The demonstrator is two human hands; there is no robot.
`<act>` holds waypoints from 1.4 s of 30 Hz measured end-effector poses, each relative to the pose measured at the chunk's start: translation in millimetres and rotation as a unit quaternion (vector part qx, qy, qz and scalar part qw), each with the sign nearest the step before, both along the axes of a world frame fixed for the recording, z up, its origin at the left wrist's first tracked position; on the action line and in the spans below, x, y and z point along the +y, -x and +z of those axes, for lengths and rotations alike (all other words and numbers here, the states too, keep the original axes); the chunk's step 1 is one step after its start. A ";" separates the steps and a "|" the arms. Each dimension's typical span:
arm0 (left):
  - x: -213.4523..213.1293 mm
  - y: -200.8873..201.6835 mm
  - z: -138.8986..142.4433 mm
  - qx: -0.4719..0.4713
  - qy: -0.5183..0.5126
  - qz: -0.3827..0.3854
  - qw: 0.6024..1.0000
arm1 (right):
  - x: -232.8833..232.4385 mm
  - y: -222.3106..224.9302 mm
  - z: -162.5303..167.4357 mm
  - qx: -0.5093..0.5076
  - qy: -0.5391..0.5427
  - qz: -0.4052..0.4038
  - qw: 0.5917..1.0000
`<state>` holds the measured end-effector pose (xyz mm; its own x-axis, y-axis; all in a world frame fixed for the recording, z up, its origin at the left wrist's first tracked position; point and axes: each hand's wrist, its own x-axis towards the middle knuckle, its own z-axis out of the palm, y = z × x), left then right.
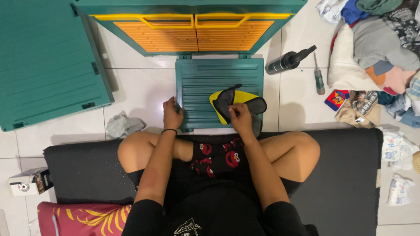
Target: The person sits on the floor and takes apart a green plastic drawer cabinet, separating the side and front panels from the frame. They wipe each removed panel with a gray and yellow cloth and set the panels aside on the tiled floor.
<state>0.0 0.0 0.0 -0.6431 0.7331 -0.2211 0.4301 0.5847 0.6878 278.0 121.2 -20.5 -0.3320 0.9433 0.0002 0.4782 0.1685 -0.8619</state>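
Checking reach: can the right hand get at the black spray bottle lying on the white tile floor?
Probably yes. The black spray bottle lies beyond the right hand, with bare tile between; the hand holds a dark grey-and-yellow cloth piece and would need to stretch forward.

The top edge cuts off the green crate (pixel 192 26) at twelve o'clock; the right edge crops the clothes pile (pixel 385 48) at two o'clock.

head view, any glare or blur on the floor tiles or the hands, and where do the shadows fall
Head view: soft bright sheen on the white floor tiles, none blown out; faint shadows lie beside the black bottle and around the green panel; the left hand and right hand on the yellow and grey cloth look sharp, no motion blur; straight edges bow slightly toward the frame's corners.
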 end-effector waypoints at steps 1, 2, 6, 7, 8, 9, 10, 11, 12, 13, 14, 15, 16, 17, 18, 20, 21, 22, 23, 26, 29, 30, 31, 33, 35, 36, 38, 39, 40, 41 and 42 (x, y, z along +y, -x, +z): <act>1.4 -1.7 3.8 0.036 -0.014 -0.001 0.999 | 1.0 2.9 9.0 -0.038 -0.046 -0.002 0.998; 6.0 -2.1 3.0 0.082 -0.029 -0.054 0.995 | 3.0 7.7 13.3 -0.077 -0.094 -0.003 0.993; 39.2 -9.6 -12.5 0.146 0.054 -0.263 0.952 | 9.2 28.6 4.0 -0.148 -0.121 0.020 0.981; 47.7 -10.1 -18.6 0.131 0.110 -0.312 0.935 | 10.7 35.4 -4.8 -0.156 -0.137 0.059 0.977; 52.8 -9.6 -23.8 0.123 0.127 -0.311 0.934 | 13.3 42.0 -14.7 -0.163 -0.152 0.097 0.970; 57.8 -9.1 -28.4 0.115 0.145 -0.312 0.932 | 15.8 47.9 -24.2 -0.192 -0.169 0.104 0.961; 63.4 -6.4 -33.2 0.108 0.162 -0.312 0.930 | 18.4 53.7 -33.8 -0.222 -0.185 0.112 0.951; 69.6 -2.4 -37.9 0.106 0.198 -0.330 0.917 | 23.2 59.7 -43.1 -0.251 -0.202 0.119 0.939; 74.6 2.4 -43.0 0.104 0.234 -0.347 0.902 | 28.9 67.5 -52.8 -0.277 -0.197 0.101 0.935; 78.8 6.6 -47.2 0.103 0.271 -0.364 0.885 | 33.7 76.3 -60.9 -0.303 -0.192 0.082 0.930; 83.1 9.4 -50.4 0.108 0.280 -0.371 0.879 | 39.9 85.5 -67.1 -0.327 -0.188 0.063 0.924; 87.4 12.6 -53.2 0.113 0.289 -0.376 0.873 | 47.3 96.3 -71.9 -0.337 -0.179 0.057 0.922; 92.6 16.0 -56.5 0.118 0.298 -0.382 0.867 | 54.7 108.4 -76.0 -0.347 -0.170 0.052 0.921; 98.1 18.9 -60.3 0.122 0.308 -0.383 0.862 | 61.2 122.4 -79.8 -0.357 -0.161 0.047 0.919; 102.4 21.8 -65.4 0.126 0.319 -0.385 0.857 | 66.1 138.5 -84.6 -0.348 -0.156 0.089 0.920; 111.0 29.4 -76.8 0.132 0.342 -0.391 0.844 | 74.4 170.7 -93.6 -0.328 -0.144 0.173 0.918; 117.0 32.2 -81.6 0.136 0.351 -0.396 0.838 | 79.0 186.8 -96.6 -0.313 -0.183 0.198 0.911; 122.5 34.3 -86.0 0.139 0.360 -0.401 0.831 | 83.9 202.1 -98.4 -0.297 -0.221 0.222 0.902; 127.3 37.9 -89.9 0.136 0.363 -0.396 0.832 | 92.1 212.1 -100.9 -0.281 -0.259 0.246 0.891; 140.0 50.3 -98.8 0.129 0.370 -0.382 0.837 | 128.6 217.4 -107.4 -0.225 -0.216 0.301 0.901; 151.7 54.2 -104.0 0.113 0.377 -0.369 0.842 | 176.9 193.5 -114.1 -0.292 -0.098 0.250 0.918; 155.1 55.1 -105.0 0.107 0.379 -0.366 0.843 | 189.8 180.4 -116.1 -0.265 -0.147 0.205 0.931; 156.7 55.6 -105.1 0.102 0.383 -0.364 0.843 | 199.8 167.9 -118.4 -0.236 -0.196 0.159 0.939; 157.9 58.2 -105.0 0.087 0.379 -0.365 0.846 | 215.7 150.6 -125.8 -0.283 -0.218 0.088 0.930; 159.3 61.0 -104.9 0.082 0.375 -0.367 0.847 | 220.9 153.1 -134.8 -0.313 -0.218 0.014 0.924; 160.0 61.8 -105.0 0.082 0.372 -0.368 0.848 | 222.5 158.2 -137.2 -0.327 -0.220 -0.023 0.919; 161.8 62.8 -104.8 0.085 0.372 -0.373 0.846 | 215.8 186.0 -139.9 -0.330 -0.231 -0.058 0.914; 163.0 62.7 -104.8 0.087 0.375 -0.377 0.843 | 209.2 203.3 -139.0 -0.331 -0.235 -0.074 0.911; 164.0 62.5 -104.4 0.089 0.379 -0.381 0.839 | 200.9 218.7 -135.5 -0.289 -0.197 -0.026 0.936; 165.8 62.2 -104.2 0.093 0.395 -0.389 0.827 | 190.3 235.4 -131.8 -0.244 -0.158 0.022 0.957; 168.7 61.1 -104.3 0.096 0.411 -0.398 0.814 | 178.4 253.7 -128.8 -0.278 -0.116 0.102 0.948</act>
<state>-61.1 168.7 -104.3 -0.1175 0.5895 -0.7992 0.9517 0.2966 0.0788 24.3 299.6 -149.2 -0.5166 0.8557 -0.0292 0.7852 0.4599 -0.4146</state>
